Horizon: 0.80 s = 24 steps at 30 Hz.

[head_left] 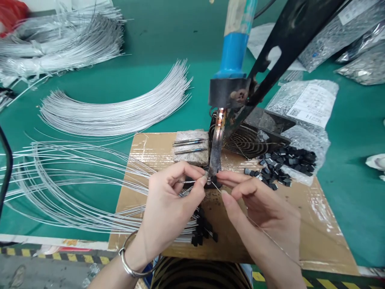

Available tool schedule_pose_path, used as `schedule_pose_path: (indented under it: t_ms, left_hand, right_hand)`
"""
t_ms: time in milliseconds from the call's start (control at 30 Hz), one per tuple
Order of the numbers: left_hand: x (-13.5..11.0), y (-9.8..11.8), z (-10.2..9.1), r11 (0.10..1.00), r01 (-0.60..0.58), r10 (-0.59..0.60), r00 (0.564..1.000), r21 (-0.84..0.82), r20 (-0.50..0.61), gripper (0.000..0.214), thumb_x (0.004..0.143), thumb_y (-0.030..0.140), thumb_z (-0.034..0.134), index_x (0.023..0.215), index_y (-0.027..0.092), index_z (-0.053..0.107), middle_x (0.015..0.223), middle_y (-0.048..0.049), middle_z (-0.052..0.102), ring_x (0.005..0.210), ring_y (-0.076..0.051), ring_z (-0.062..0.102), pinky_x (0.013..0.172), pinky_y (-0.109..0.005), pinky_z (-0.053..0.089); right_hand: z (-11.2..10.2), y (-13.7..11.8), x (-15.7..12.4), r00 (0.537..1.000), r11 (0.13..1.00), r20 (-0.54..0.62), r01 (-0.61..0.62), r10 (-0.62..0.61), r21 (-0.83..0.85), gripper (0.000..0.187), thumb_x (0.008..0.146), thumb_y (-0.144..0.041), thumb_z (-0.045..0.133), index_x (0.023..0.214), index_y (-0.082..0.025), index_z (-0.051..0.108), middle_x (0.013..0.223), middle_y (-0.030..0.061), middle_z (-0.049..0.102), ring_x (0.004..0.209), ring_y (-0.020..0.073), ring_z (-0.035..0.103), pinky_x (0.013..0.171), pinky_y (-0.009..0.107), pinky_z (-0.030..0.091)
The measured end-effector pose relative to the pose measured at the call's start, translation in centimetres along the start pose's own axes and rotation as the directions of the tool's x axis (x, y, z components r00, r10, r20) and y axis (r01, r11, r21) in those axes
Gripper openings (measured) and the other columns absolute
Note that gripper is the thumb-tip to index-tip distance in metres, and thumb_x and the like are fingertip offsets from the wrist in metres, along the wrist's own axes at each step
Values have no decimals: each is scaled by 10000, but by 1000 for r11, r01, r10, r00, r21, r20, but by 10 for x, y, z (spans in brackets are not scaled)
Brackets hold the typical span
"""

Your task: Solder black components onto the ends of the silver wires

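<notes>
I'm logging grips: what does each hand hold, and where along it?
Left hand: a wire, pinched apparently near its end. Right hand: a thin strand, just behind its tip.

Piece [188, 182] mostly hidden in left hand [176, 196]. Contact at iron [231, 56] too small to tell. Thin wire [216, 187] partly hidden by right hand [264, 204]. Iron cut by top edge.

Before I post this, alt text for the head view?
The left hand pinches a wire-like piece and the right hand a thin strand at the tip of a soldering iron. White wires lie to the left, some ending in black connectors near the hands; loose black pieces are heaped to the right.
</notes>
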<state>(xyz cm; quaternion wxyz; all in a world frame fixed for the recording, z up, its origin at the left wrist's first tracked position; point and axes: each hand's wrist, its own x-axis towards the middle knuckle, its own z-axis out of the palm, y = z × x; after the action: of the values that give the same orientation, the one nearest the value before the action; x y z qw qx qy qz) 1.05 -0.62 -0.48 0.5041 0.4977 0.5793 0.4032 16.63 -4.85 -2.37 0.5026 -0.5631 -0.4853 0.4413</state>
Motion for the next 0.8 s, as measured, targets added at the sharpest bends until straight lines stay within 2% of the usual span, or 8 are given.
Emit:
schedule_pose_path:
  t_ms: [467,800]
  left_hand:
    - [-3,1,0,999,-31,31,999,15,-11,158,846,64,718,737,178,703,842,-9,792,790,-119,744,711,-164,557]
    - [-4,0,0,999,-36,36,999,0,-18,160,846,60,719,738,177,700,880,-26,806,816,-128,748,738,-170,571]
  right_hand:
    - [2,0,-3,999,998,-12,48,-49,-41,162,916,-156,711,801,-245,640,1202,48,772,1131,240,741,996,382,551]
    - [2,0,-4,999,997,-13,51,-52,-55,152,916,-154,713,803,-236,651,1202,83,772,1124,260,745,985,398,579]
